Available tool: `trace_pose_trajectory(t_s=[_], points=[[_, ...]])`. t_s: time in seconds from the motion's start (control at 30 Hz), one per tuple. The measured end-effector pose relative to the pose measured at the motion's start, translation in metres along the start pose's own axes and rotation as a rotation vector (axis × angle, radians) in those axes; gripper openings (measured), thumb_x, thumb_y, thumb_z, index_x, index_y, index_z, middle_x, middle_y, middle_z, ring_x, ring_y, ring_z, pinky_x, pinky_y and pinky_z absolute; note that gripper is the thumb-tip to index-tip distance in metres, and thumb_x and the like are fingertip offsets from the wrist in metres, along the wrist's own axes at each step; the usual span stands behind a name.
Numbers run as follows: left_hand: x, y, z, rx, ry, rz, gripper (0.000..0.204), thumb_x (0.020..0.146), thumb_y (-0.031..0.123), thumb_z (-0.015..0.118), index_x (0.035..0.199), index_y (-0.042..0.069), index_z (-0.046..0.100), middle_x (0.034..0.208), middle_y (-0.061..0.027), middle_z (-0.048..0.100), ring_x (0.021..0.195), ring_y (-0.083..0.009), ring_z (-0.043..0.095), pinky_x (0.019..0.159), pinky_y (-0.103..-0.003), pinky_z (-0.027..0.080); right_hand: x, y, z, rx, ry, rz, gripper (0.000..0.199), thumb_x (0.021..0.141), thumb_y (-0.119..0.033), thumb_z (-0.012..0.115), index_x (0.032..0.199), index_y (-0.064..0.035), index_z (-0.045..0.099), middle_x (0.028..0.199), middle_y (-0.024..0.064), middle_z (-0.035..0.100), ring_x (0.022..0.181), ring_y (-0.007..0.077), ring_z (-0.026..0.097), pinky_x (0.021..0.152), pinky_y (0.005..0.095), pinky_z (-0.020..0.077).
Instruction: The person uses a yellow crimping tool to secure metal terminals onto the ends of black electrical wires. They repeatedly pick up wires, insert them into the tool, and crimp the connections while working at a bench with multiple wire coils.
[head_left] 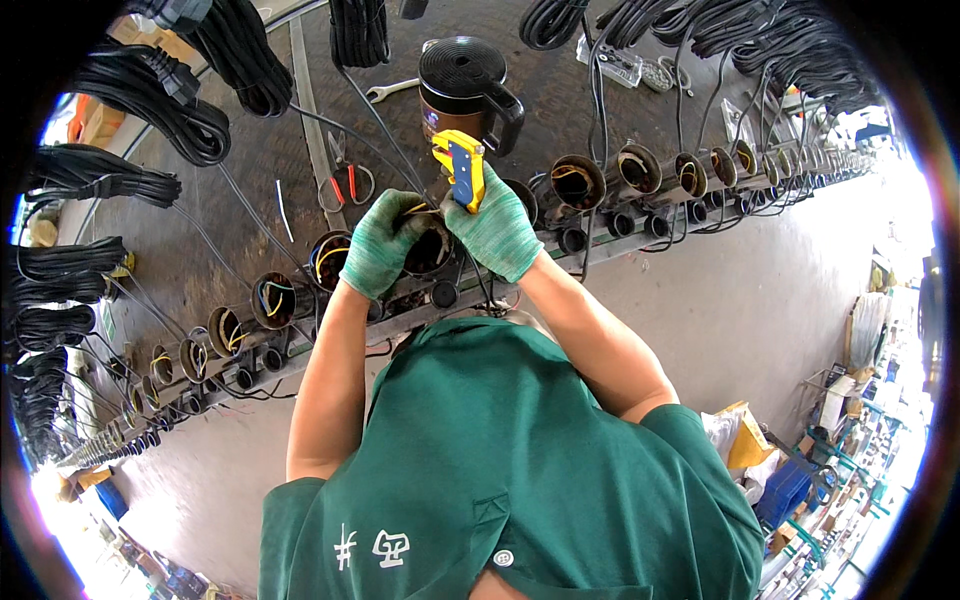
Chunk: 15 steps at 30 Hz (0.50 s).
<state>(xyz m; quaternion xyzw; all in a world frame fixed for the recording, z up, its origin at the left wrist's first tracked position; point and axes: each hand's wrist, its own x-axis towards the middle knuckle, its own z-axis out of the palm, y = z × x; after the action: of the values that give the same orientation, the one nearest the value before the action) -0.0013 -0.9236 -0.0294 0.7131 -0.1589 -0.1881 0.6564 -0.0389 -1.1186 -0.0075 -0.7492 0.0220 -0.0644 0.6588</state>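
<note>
Both my hands wear green knit gloves and meet over a round metal housing (428,250) at the front edge of the bench. My left hand (382,243) is closed, its fingertips pinched on a thin yellow wire (421,208) above the housing's opening. Wrapped in my right hand (502,228) is a yellow and blue wire stripper (464,172), tilted upright. Its lower end is hidden by the glove, so I cannot tell whether its jaws touch the wire. Beside my left hand, another housing (330,258) has yellow wire showing inside.
Similar open housings (577,183) line the bench edge on both sides. Coiled black cables (235,55) hang around the far side. On the dark bench (260,180) are a black lidded mug (462,75), a wrench (393,90), red-handled scissors (345,187) and a clear plastic box (612,64).
</note>
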Motion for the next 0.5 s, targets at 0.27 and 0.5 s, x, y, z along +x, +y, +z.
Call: trace_pose_trajectory(t_s=[0.27, 0.5], points=[[-0.001, 0.007, -0.008, 0.104, -0.059, 0.065, 0.016, 0.101, 0.002, 0.066, 0.117, 0.004, 0.065, 0.105, -0.0008, 0.062, 0.101, -0.0119, 0.057, 0.093, -0.028, 0.048, 0.001, 0.006, 0.003, 0.101, 0.004, 0.051, 0.045, 0.091, -0.001, 0.07, 0.133, -0.0035, 0.054, 0.102, 0.0044, 0.064, 0.09, 0.0132, 0.061, 0.081, 0.0293, 0.0531], [-0.002, -0.004, -0.006, -0.003, 0.038, 0.088, 0.014, 0.104, 0.008, 0.066, 0.118, 0.004, 0.065, 0.102, 0.001, 0.064, 0.096, -0.0096, 0.058, 0.089, -0.026, 0.05, -0.003, -0.001, -0.031, 0.252, -0.16, 0.322, 0.043, 0.1, -0.019, 0.068, 0.139, -0.0046, 0.055, 0.115, 0.0018, 0.063, 0.102, 0.0126, 0.058, 0.097, 0.0309, 0.0483]])
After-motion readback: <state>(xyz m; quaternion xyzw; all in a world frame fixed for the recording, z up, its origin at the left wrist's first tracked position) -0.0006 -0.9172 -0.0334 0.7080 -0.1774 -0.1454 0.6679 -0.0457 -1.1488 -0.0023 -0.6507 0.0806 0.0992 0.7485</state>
